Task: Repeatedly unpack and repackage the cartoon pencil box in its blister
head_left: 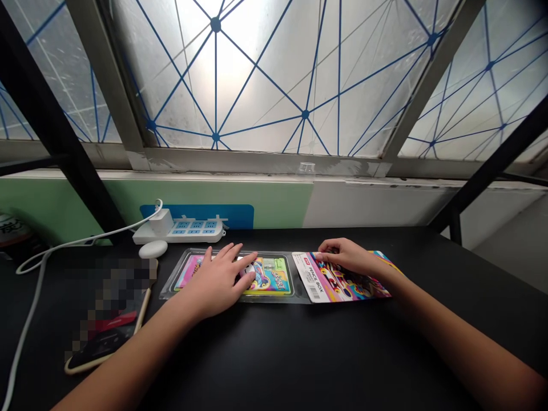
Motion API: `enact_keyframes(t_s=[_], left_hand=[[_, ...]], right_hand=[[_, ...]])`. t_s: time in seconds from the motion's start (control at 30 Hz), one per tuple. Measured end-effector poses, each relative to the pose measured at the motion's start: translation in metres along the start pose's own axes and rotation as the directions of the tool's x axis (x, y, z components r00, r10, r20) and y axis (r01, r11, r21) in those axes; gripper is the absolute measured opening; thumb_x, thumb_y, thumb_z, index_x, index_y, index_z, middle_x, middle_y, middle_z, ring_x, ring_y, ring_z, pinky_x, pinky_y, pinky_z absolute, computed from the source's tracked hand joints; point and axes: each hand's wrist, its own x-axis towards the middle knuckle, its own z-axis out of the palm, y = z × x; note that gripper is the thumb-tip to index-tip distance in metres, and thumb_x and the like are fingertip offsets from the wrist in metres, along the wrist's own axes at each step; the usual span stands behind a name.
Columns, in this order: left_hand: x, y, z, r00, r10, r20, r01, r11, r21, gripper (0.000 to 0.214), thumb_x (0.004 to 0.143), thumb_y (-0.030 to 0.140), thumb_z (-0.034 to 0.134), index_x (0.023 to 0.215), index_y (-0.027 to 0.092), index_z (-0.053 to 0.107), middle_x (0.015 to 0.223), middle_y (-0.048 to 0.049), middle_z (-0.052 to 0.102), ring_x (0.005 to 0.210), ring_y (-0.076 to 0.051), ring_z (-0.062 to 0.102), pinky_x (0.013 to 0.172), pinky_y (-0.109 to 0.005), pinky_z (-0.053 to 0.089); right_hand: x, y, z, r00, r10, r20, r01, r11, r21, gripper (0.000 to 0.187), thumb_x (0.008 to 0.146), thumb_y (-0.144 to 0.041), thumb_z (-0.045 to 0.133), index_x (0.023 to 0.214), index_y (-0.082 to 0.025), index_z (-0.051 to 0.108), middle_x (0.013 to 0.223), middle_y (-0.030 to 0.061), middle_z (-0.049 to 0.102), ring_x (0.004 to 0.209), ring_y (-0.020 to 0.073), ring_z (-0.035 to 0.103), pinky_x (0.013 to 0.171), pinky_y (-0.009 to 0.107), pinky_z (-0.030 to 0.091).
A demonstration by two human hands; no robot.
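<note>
My left hand (222,279) lies with fingers spread on a colourful pencil box (276,277), which sits in a clear plastic blister tray (171,285). Under and around the fingers I see pink, yellow and blue printing with the word SPORT. To the right, joined to or touching the tray's edge, lies a printed card (338,285) marked PENCIL BOX, with a barcode on its white end. My right hand (349,255) rests on the card with fingers curled, thumb and fingertips at its upper left part. What they pinch, if anything, is hard to make out.
At the left a phone (107,342) with a light-coloured rim lies on the black desk (274,359), partly blurred out. Behind it are a round white object (153,249), a white power strip (192,230) with a plug and a white cable (36,285). Windows stand behind the desk.
</note>
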Motion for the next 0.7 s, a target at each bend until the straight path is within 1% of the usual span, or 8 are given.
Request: enact_keyframes(t_s=[0.1,0.2,0.37,0.43,0.5,0.57,0.63,0.7], left_hand=[[0.000,0.000,0.001,1.000,0.002,-0.005,-0.002,1.000,-0.007,0.052,0.098,0.058,0.035,0.146,0.040,0.046,0.158,-0.0090,0.037,0.148,-0.034,0.027,0.114,-0.067,0.014],[0.001,-0.001,0.002,1.000,-0.002,-0.020,0.002,1.000,-0.019,0.052,0.097,0.058,0.036,0.145,0.040,0.048,0.158,-0.0084,0.039,0.147,-0.034,0.029,0.114,-0.067,0.014],[0.000,0.003,0.005,1.000,0.002,-0.018,-0.003,1.000,-0.025,0.051,0.097,0.056,0.038,0.144,0.039,0.049,0.158,-0.0086,0.039,0.148,-0.034,0.027,0.115,-0.068,0.012],[-0.002,0.011,0.007,1.000,0.011,-0.025,-0.013,0.997,-0.074,0.054,0.097,0.054,0.040,0.148,0.036,0.043,0.159,-0.0089,0.036,0.149,-0.032,0.024,0.116,-0.067,0.008],[-0.004,0.022,0.009,0.997,0.001,-0.071,-0.015,0.980,-0.197,0.060,0.096,0.048,0.043,0.153,0.032,0.033,0.159,-0.0091,0.036,0.149,-0.031,0.025,0.117,-0.065,0.003],[-0.004,0.031,0.009,0.988,-0.052,-0.143,-0.013,0.908,-0.418,0.063,0.095,0.040,0.045,0.154,0.029,0.028,0.157,-0.0095,0.041,0.147,-0.028,0.032,0.119,-0.062,0.007],[-0.001,0.034,0.005,0.966,-0.148,-0.213,-0.036,0.736,-0.676,0.055,0.094,0.036,0.046,0.147,0.027,0.038,0.149,-0.0110,0.050,0.140,-0.027,0.044,0.117,-0.055,0.024],[0.003,0.027,-0.002,0.931,-0.241,-0.273,-0.100,0.551,-0.828,0.042,0.091,0.036,0.049,0.131,0.022,0.052,0.137,-0.0130,0.061,0.130,-0.028,0.055,0.110,-0.047,0.039]], right_hand=[[-0.002,-0.004,0.000,1.000,-0.002,-0.005,0.002,1.000,0.008,0.050,0.080,-0.068,0.062,0.089,-0.019,0.070,0.081,0.0036,0.069,0.068,0.0168,0.058,0.057,0.027,0.041],[-0.006,-0.010,0.001,0.999,0.000,-0.041,0.000,1.000,0.001,0.050,0.080,-0.068,0.061,0.087,-0.020,0.070,0.078,0.0031,0.069,0.067,0.0173,0.058,0.056,0.027,0.041],[-0.015,-0.027,0.014,0.991,-0.003,-0.131,-0.003,0.999,-0.049,0.044,0.083,-0.064,0.061,0.088,-0.022,0.069,0.082,0.0036,0.072,0.072,0.0202,0.061,0.059,0.029,0.043],[-0.018,-0.035,0.024,0.988,-0.020,-0.152,0.008,0.997,-0.073,0.040,0.084,-0.062,0.061,0.089,-0.022,0.068,0.085,0.0042,0.072,0.075,0.0214,0.063,0.062,0.030,0.045],[-0.020,-0.043,0.034,0.988,-0.054,-0.146,0.041,0.995,-0.091,0.038,0.086,-0.060,0.059,0.088,-0.022,0.068,0.088,0.0051,0.072,0.078,0.0222,0.063,0.066,0.032,0.047],[-0.022,-0.050,0.044,0.988,-0.095,-0.125,0.083,0.991,-0.101,0.038,0.089,-0.058,0.055,0.089,-0.022,0.068,0.092,0.0057,0.071,0.082,0.0226,0.063,0.070,0.033,0.047],[-0.023,-0.055,0.050,0.988,-0.116,-0.099,0.105,0.989,-0.106,0.039,0.092,-0.057,0.051,0.091,-0.022,0.068,0.095,0.0057,0.071,0.083,0.0223,0.063,0.071,0.033,0.047],[-0.023,-0.056,0.051,0.992,-0.110,-0.063,0.103,0.989,-0.107,0.040,0.093,-0.058,0.050,0.091,-0.022,0.068,0.093,0.0050,0.071,0.080,0.0219,0.063,0.069,0.032,0.046]])
